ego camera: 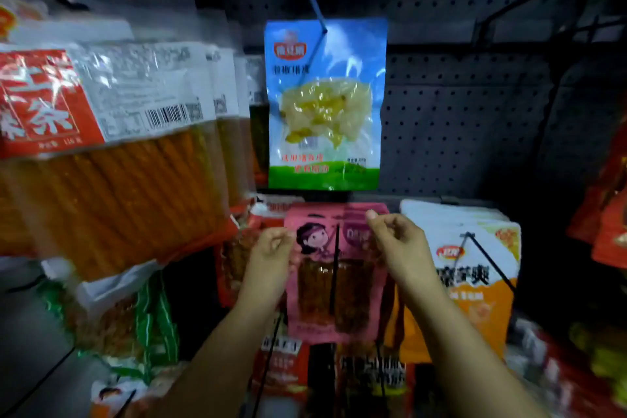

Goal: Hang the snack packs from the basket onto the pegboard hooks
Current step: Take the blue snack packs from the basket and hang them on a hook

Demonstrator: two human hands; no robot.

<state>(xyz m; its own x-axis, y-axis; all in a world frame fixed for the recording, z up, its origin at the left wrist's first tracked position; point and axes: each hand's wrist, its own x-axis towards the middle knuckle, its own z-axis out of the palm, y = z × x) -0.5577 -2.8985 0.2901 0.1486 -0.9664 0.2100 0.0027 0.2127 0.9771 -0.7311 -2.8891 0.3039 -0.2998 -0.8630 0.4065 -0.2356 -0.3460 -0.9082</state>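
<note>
A pink snack pack [325,282] with a cartoon face hangs low in the middle on a black hook [335,268]. My left hand [271,254] pinches its left upper edge and my right hand [395,241] pinches its right upper corner. Above it, a blue-and-green pack [324,105] of pale yellow food hangs on a blue hook [316,12] from the dark pegboard [458,112]. The basket is out of view.
Big packs of orange sticks [112,159] hang close on the left. White-and-orange packs [475,268] hang to the right of the pink one, red packs [607,214] at the far right. More red packs [285,370] and green-striped packs [135,316] hang below.
</note>
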